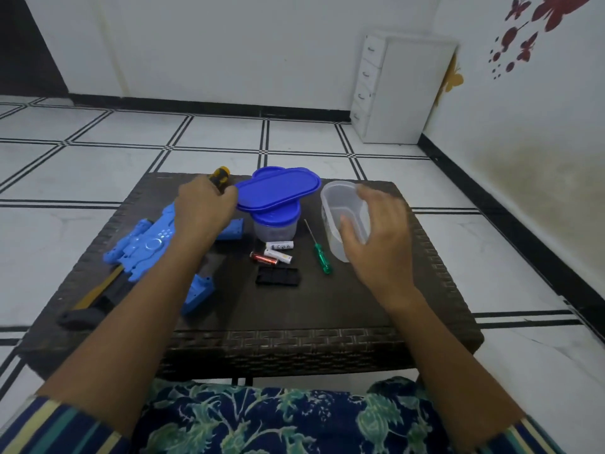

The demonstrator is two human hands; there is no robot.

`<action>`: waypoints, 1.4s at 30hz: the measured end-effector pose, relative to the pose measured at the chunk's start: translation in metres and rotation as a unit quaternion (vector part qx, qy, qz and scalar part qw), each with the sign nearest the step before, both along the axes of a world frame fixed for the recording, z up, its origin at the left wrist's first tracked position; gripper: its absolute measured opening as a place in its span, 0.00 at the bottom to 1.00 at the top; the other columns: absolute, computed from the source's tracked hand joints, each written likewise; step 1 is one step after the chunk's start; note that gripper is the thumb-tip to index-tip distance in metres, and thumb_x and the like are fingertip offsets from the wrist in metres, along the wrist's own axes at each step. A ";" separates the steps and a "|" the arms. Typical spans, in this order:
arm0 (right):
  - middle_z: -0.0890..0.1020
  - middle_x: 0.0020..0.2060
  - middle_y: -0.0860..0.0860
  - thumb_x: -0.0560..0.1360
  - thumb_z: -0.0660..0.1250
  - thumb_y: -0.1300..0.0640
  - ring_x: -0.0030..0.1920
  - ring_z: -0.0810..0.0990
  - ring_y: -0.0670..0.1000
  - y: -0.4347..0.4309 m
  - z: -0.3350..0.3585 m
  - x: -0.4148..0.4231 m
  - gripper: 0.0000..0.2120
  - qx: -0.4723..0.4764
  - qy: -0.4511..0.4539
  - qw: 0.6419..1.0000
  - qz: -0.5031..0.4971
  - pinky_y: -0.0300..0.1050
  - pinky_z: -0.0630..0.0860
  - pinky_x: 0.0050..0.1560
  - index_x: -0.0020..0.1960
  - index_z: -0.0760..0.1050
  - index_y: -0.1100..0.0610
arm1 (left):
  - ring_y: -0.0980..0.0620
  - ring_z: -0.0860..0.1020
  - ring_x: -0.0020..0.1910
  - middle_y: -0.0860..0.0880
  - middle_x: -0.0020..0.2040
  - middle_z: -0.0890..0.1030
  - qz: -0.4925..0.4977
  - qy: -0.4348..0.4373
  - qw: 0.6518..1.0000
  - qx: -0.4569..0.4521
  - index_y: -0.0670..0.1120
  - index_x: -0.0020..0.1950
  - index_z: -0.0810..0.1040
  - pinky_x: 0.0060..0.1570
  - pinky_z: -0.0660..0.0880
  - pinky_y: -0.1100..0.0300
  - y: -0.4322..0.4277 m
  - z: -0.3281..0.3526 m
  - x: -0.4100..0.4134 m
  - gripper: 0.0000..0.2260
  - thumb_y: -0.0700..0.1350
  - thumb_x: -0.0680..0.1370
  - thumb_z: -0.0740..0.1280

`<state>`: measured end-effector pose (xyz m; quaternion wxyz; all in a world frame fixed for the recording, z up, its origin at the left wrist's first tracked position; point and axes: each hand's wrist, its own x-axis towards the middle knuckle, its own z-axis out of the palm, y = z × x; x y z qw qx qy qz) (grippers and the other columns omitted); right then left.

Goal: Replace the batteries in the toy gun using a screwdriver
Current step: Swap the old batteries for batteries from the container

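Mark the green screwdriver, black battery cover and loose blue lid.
green screwdriver [322, 259]: head view, on the handle.
black battery cover [277, 276]: head view, its centre.
loose blue lid [278, 189]: head view, top face.

A person's left hand [204, 208] reaches over the blue toy gun [154, 244] on a dark woven table [327, 309] and seems to pinch the end of a blue lid [278, 188], though a yellow-black handle [220, 177] pokes up just behind the fingers. The right hand [376, 231] grips an open clear container [340, 204]. Between them stand a small lidded tub [275, 224], three batteries [278, 252], a black battery cover [277, 276] and a green screwdriver [320, 255]. A hammer [95, 299] lies under the gun.
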<state>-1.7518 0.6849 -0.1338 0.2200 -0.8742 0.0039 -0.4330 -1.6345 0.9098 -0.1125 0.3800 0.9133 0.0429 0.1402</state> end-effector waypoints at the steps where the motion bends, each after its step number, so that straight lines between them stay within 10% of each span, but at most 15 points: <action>1: 0.81 0.52 0.55 0.74 0.70 0.59 0.53 0.76 0.51 0.011 0.001 0.001 0.14 -0.014 -0.012 0.999 0.042 0.40 0.71 0.55 0.59 0.77 0.60 | 0.42 0.75 0.38 0.43 0.37 0.77 0.003 -0.049 0.997 0.054 0.39 0.40 0.75 0.36 0.70 0.53 0.000 0.003 -0.005 0.12 0.48 0.73 0.63; 9: 0.78 0.49 0.54 0.76 0.66 0.57 0.47 0.77 0.53 0.062 -0.016 0.036 0.06 -0.106 0.322 0.928 0.156 0.53 0.78 0.49 0.51 0.78 0.58 | 0.47 0.78 0.41 0.49 0.39 0.78 -0.315 -0.027 0.924 0.217 0.51 0.42 0.82 0.40 0.76 0.52 0.011 -0.024 -0.041 0.11 0.50 0.68 0.62; 13: 0.76 0.53 0.53 0.76 0.67 0.57 0.52 0.76 0.52 0.068 -0.009 0.041 0.11 -0.121 0.358 0.916 0.132 0.49 0.77 0.53 0.58 0.76 0.57 | 0.48 0.75 0.52 0.50 0.49 0.74 -0.350 -0.018 0.899 0.261 0.54 0.55 0.81 0.45 0.76 0.47 0.014 -0.038 -0.037 0.14 0.45 0.73 0.62; 23: 0.75 0.57 0.56 0.75 0.69 0.51 0.56 0.74 0.55 0.070 -0.005 0.041 0.18 -0.138 0.431 0.890 0.057 0.48 0.73 0.52 0.61 0.72 0.59 | 0.51 0.71 0.54 0.51 0.51 0.71 -0.367 0.028 0.878 0.305 0.48 0.50 0.76 0.51 0.74 0.52 0.018 -0.028 -0.034 0.06 0.46 0.75 0.68; 31: 0.77 0.57 0.56 0.73 0.74 0.53 0.54 0.76 0.55 0.070 0.001 0.037 0.22 -0.047 0.464 0.881 0.081 0.46 0.72 0.48 0.61 0.71 0.59 | 0.58 0.75 0.37 0.55 0.39 0.77 -0.348 0.001 0.926 0.144 0.46 0.48 0.80 0.36 0.67 0.71 0.041 -0.025 -0.029 0.06 0.42 0.73 0.73; 42: 0.82 0.49 0.56 0.72 0.74 0.56 0.47 0.78 0.53 0.069 -0.002 0.042 0.11 0.019 0.458 0.886 0.070 0.45 0.71 0.45 0.51 0.80 0.60 | 0.54 0.78 0.38 0.46 0.43 0.82 -0.195 -0.084 0.935 -0.284 0.45 0.52 0.80 0.31 0.73 0.68 0.041 -0.006 -0.035 0.07 0.41 0.75 0.70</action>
